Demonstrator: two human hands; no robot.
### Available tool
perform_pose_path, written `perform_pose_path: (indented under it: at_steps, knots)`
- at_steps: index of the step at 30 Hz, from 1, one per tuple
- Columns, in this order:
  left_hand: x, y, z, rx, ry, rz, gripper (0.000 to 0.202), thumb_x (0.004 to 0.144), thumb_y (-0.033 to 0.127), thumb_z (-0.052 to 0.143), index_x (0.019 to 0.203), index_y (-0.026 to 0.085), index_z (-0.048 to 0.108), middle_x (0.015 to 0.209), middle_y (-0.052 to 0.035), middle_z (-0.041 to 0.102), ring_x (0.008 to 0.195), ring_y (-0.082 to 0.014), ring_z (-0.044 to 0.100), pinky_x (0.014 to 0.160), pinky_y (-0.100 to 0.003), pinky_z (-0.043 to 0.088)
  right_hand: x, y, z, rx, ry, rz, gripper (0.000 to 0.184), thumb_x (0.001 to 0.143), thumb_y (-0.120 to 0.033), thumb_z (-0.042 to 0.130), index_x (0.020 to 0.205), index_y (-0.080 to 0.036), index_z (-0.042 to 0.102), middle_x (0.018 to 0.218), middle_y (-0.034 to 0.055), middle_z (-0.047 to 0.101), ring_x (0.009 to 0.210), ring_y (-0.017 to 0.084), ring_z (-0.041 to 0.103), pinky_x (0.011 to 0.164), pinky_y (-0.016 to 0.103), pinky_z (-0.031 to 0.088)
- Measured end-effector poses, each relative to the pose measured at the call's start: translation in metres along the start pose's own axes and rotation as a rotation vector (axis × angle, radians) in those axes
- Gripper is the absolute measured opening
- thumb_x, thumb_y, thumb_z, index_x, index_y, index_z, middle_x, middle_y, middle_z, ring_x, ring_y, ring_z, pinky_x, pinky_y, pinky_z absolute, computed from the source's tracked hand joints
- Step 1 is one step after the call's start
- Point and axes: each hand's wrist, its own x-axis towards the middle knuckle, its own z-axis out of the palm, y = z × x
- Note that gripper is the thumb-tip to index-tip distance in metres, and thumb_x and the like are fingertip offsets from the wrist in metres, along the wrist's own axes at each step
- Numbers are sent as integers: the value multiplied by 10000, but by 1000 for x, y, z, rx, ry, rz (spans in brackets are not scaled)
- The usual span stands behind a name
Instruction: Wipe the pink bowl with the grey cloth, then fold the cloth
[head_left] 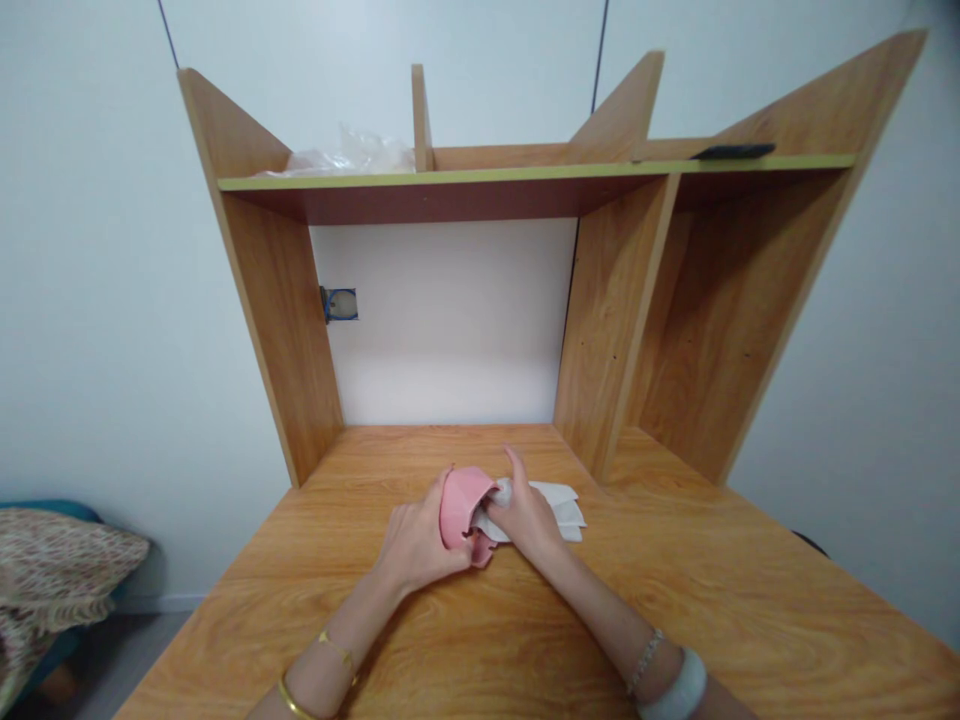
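My left hand (pixel 417 540) grips a small pink cup (pixel 459 505), tipped on its side with its mouth facing right. My right hand (pixel 526 515) is closed on a white cloth (pixel 561 510) and presses part of it into the cup's mouth. The rest of the cloth lies on the wooden desk (pixel 675 590), to the right of my right hand. Both hands rest low over the desk's middle, a short way in front of the hutch.
A wooden hutch (pixel 615 330) with upright dividers stands at the desk's back. Its shelf holds a clear plastic bag (pixel 352 155) on the left and a dark flat object (pixel 733 151) on the right. A patterned fabric (pixel 52 565) lies lower left, beyond the desk.
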Motion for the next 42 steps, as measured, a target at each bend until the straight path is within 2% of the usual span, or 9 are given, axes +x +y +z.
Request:
perform_pose_path:
  at_steps: [6, 13, 17, 21, 26, 29, 36, 39, 42]
  knots:
    - [-2, -9, 4, -49, 71, 99, 856, 605, 379, 582, 1340, 128, 225, 840, -76, 645, 726, -240, 604, 720, -352, 457, -5, -1, -3, 163, 21, -125, 663, 720, -242, 481, 1336, -204, 238, 639, -24, 579, 598, 158, 547, 549, 219, 348]
    - [-2, -14, 5, -160, 161, 129, 833, 673, 473, 520, 1363, 155, 178, 757, -37, 625, 663, -202, 585, 673, -315, 452, -5, 0, -1, 431, 41, -155, 599, 690, -204, 458, 1282, -167, 369, 653, -29, 609, 564, 131, 528, 558, 221, 409]
    - [3, -17, 5, -304, 211, 115, 860, 707, 501, 498, 1376, 156, 83, 860, -52, 601, 731, -194, 571, 705, -322, 448, -2, 3, 6, 505, 98, -111, 553, 686, -223, 476, 1234, -164, 431, 806, 14, 652, 753, 168, 579, 695, 262, 442]
    - [5, -17, 11, -467, 202, 153, 940, 696, 503, 550, 1372, 146, 2, 1143, -131, 499, 994, -237, 510, 862, -382, 391, 2, 9, 15, 612, 198, -53, 443, 686, -267, 491, 1117, -166, 503, 982, 58, 630, 923, 203, 560, 812, 315, 426]
    - [3, -10, 21, -560, 72, 137, 982, 687, 432, 623, 1362, 156, -35, 1330, -180, 321, 1138, -258, 423, 955, -413, 323, 1, 5, 21, 790, 192, 7, 358, 682, -329, 506, 988, -143, 498, 933, 88, 629, 852, 206, 588, 775, 320, 451]
    - [2, -8, 23, -627, 67, 129, 889, 741, 373, 578, 1353, 151, -28, 1316, -174, 347, 1136, -236, 436, 948, -385, 348, -1, -1, 23, 864, 152, 18, 360, 661, -336, 533, 970, -158, 479, 943, 79, 620, 838, 191, 591, 759, 305, 459]
    - [3, -8, 21, -555, 116, 85, 836, 680, 293, 607, 1331, 173, 97, 1216, -132, 471, 1048, -230, 508, 890, -370, 409, 2, 1, 29, 713, 228, 33, 465, 611, -346, 602, 1012, -171, 446, 1007, 76, 586, 926, 186, 553, 832, 304, 412]
    - [3, -7, 18, -474, 114, 72, 834, 657, 305, 610, 1329, 186, 130, 1197, -118, 495, 996, -234, 536, 847, -360, 433, 4, 3, 24, 604, 225, 54, 619, 589, -344, 626, 1132, -163, 390, 1024, 82, 582, 908, 195, 561, 775, 294, 424]
    - [1, -5, 13, -369, 118, 61, 847, 646, 346, 608, 1337, 198, 141, 1164, -106, 528, 942, -244, 562, 795, -355, 449, 4, 4, 12, 441, 185, 68, 675, 627, -328, 600, 1222, -160, 331, 879, 52, 619, 778, 199, 591, 665, 283, 426]
